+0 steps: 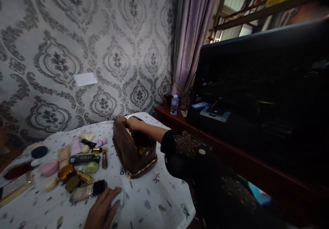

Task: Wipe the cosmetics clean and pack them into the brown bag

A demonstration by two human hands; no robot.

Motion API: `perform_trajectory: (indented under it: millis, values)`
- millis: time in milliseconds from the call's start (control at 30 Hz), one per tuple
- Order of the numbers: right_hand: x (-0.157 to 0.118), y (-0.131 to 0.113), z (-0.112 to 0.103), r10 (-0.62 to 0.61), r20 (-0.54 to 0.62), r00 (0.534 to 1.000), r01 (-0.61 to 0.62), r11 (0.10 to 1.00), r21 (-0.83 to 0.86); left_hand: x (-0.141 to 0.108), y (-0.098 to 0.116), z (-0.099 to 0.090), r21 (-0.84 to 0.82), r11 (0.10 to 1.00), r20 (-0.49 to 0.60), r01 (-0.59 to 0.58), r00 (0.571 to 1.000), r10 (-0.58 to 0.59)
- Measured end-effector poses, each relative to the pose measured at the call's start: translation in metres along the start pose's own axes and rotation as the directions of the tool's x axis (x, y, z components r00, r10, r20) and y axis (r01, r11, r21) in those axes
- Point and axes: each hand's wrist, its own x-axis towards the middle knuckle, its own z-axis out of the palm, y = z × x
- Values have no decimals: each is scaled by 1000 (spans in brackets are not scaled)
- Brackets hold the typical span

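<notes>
A brown leather cosmetic bag stands open on the table's white patterned cloth. My right hand reaches across in a black patterned sleeve and grips the far top edge of the bag. My left hand lies flat on the cloth at the near edge, fingers spread, holding nothing. Its fingertips are just beside a beige foundation bottle with a black cap. A small gold-coloured item shows inside the bag.
Several cosmetics lie left of the bag: a dark green tube, a gold jar, a pink compact, a dark blue jar, lipsticks. A large black TV stands on a red-brown shelf at right, with a water bottle.
</notes>
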Motion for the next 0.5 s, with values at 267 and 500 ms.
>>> perform_trajectory:
  millis: [267,500]
  values:
    - [-45,-8,-26,-7,-253,968,24,998,63,1,9,-4,-12,999,-95,-35,995,33]
    - [-137,-47,15,-323,-508,799,535,768,353,3,20,-7,-99,993,-129,63,989,-75]
